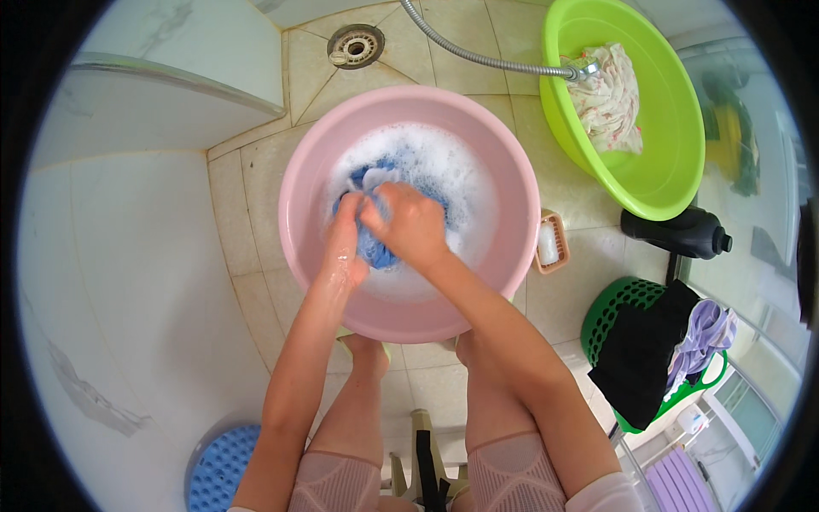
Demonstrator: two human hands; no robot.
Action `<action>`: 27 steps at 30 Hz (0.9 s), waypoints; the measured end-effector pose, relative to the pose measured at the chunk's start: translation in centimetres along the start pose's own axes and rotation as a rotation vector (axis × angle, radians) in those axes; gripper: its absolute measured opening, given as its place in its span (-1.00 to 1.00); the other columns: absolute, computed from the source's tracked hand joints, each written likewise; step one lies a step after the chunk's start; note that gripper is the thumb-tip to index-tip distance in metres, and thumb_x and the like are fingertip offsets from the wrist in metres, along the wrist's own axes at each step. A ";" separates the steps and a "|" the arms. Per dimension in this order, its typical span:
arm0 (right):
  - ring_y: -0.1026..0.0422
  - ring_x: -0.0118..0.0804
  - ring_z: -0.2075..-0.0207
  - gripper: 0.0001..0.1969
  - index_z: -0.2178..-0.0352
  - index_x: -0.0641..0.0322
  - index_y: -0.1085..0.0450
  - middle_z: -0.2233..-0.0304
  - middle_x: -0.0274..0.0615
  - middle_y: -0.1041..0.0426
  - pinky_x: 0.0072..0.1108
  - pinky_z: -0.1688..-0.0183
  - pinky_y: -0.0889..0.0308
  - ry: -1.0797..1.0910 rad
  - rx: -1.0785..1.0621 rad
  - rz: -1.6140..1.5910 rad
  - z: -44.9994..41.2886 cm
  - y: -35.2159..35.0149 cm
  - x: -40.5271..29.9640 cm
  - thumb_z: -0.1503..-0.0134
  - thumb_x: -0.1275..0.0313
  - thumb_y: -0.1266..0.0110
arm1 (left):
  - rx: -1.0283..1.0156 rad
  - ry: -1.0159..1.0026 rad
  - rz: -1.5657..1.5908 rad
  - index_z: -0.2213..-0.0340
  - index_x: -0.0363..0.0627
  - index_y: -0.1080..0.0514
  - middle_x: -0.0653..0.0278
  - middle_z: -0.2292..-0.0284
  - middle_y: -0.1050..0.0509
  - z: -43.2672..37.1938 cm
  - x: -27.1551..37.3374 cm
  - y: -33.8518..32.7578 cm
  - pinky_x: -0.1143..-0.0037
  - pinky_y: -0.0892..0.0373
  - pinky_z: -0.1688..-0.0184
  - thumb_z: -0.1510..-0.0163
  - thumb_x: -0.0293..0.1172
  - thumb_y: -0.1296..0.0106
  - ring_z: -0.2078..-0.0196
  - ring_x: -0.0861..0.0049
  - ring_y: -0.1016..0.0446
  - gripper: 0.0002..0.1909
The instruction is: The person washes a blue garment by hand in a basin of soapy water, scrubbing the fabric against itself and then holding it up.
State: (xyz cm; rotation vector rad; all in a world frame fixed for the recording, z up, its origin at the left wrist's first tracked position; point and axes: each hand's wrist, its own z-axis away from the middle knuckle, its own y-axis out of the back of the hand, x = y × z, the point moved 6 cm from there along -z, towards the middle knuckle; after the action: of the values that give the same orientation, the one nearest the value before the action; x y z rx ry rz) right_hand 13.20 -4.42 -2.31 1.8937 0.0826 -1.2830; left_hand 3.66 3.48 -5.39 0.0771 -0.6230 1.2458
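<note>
A round pink plastic basin [409, 323] stands on the tiled floor before me, holding soapy water with thick white foam. Inside it is a wet blue cloth [381, 256], partly under the suds. My left hand [345, 240] grips the cloth on its left side, thumb up and fingers mostly hidden behind the fabric. Against it, my right hand [406, 221] is closed on another part of the same cloth, slightly blurred. A whitish patch of fabric or foam shows just above both hands; which of the two it is, I cannot tell.
A green basin [672, 128] with a patterned white cloth [608, 102] and a shower head [583, 69] is at upper right. Below are a soap dish [563, 242], a black bottle [672, 232] and a green laundry basket [608, 313]. A floor drain [356, 47] lies beyond the pink basin.
</note>
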 end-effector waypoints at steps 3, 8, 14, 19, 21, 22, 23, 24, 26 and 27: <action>-0.46 0.00 0.43 -0.66 0.23 0.20 -0.46 0.24 0.00 -0.40 -0.30 0.41 -0.42 -0.178 -0.055 0.069 -0.4 1.8 2.6 0.00 0.24 -0.21 | 0.006 -0.471 -0.573 -0.10 -0.06 -0.23 0.09 0.08 -0.36 1.1 3.9 -1.5 0.39 -0.35 0.01 0.01 -0.31 -0.21 0.00 0.32 -0.38 -0.35; -0.43 0.08 0.17 -0.36 -0.11 -0.17 -0.27 0.09 0.08 -0.31 -0.22 0.19 -0.43 -0.138 -0.191 0.483 1.8 0.6 5.2 0.03 0.30 -0.29 | 0.029 -0.777 -1.509 -0.29 0.28 0.02 -0.27 -0.04 -0.19 -0.5 0.5 -0.9 0.22 -0.25 -0.12 0.25 -0.22 -0.36 -0.08 -0.10 -0.26 0.10; -0.51 0.12 0.27 -0.46 -0.07 -0.09 -0.26 0.19 0.12 -0.39 -0.09 0.23 -0.42 -0.406 -0.444 0.444 1.4 -0.9 6.4 -0.02 0.48 -0.13 | 0.008 -0.484 -1.649 -0.29 0.26 0.01 -0.28 -0.13 -0.12 -4.8 -1.9 0.6 0.13 -0.19 -0.18 0.12 -0.18 -0.27 -0.17 -0.17 -0.18 -0.01; -0.44 0.26 0.24 -0.49 -0.01 0.33 -0.21 0.22 0.23 -0.34 -0.16 0.19 -0.38 -0.241 -0.274 -0.105 1.5 2.1 -3.1 0.03 0.60 -0.08 | 0.100 -0.212 -0.333 -0.15 -0.03 -0.20 0.10 -0.12 -0.21 0.5 -1.8 1.6 0.21 -0.19 -0.18 -0.15 0.07 0.02 -0.15 0.22 -0.23 -0.35; -0.37 0.21 0.15 -0.52 -0.02 0.19 -0.25 0.22 0.13 -0.37 -0.27 0.13 -0.33 -0.211 -0.094 -0.388 2.1 2.7 -8.2 -0.01 0.62 -0.02 | -0.134 -0.211 -0.189 -0.16 -0.07 -0.18 0.12 -0.14 -0.20 2.1 -0.7 1.4 0.22 -0.20 -0.20 -0.17 0.08 0.06 -0.16 0.23 -0.24 -0.34; -0.37 0.21 0.15 -0.52 -0.02 0.19 -0.25 0.22 0.13 -0.37 -0.27 0.13 -0.33 -0.208 -0.096 -0.402 2.7 1.9 -9.7 -0.01 0.62 -0.02 | -0.361 -0.221 -0.040 -0.17 -0.11 -0.16 0.15 -0.16 -0.20 2.9 0.0 1.0 0.22 -0.21 -0.21 -0.20 0.09 0.10 -0.16 0.25 -0.26 -0.33; -0.39 0.17 0.19 -0.56 0.02 0.19 -0.28 0.23 0.09 -0.39 -0.27 0.16 -0.34 -0.208 -0.115 -0.429 3.3 1.4 -10.7 -0.01 0.60 -0.04 | -0.601 -0.182 0.112 -0.18 -0.14 -0.14 0.17 -0.18 -0.20 3.8 0.3 0.3 0.23 -0.21 -0.23 -0.23 0.10 0.13 -0.17 0.26 -0.28 -0.32; -0.41 0.14 0.23 -0.60 0.06 0.18 -0.30 0.25 0.06 -0.40 -0.26 0.18 -0.35 -0.209 -0.136 -0.458 3.6 1.0 -11.2 -0.01 0.57 -0.07 | -0.677 -0.145 0.181 -0.18 -0.15 -0.14 0.17 -0.18 -0.20 3.9 0.5 0.3 0.23 -0.22 -0.22 -0.23 0.10 0.13 -0.17 0.26 -0.28 -0.32; -0.44 0.07 0.29 -0.68 0.14 0.19 -0.35 0.29 0.01 -0.43 -0.29 0.24 -0.38 -0.188 -0.126 -0.378 3.7 0.6 -10.8 -0.01 0.52 -0.10 | -0.669 -0.109 0.256 -0.17 -0.16 -0.15 0.17 -0.18 -0.21 2.9 0.2 0.7 0.23 -0.23 -0.22 -0.24 0.09 0.13 -0.17 0.26 -0.28 -0.33; -0.47 0.01 0.34 -0.75 0.22 0.19 -0.39 0.32 -0.05 -0.46 -0.31 0.30 -0.40 -0.164 -0.119 -0.299 3.6 0.4 -10.4 -0.01 0.48 -0.14 | -0.638 -0.108 0.279 -0.17 -0.17 -0.15 0.17 -0.18 -0.21 2.3 0.0 0.9 0.23 -0.23 -0.21 -0.24 0.08 0.13 -0.17 0.26 -0.28 -0.33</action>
State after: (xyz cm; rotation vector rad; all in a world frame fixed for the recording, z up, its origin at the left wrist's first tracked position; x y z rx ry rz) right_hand 5.72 -3.14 5.72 1.7127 0.3596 -1.5925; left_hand 1.91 2.86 -3.71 -0.4909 -1.1279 1.2602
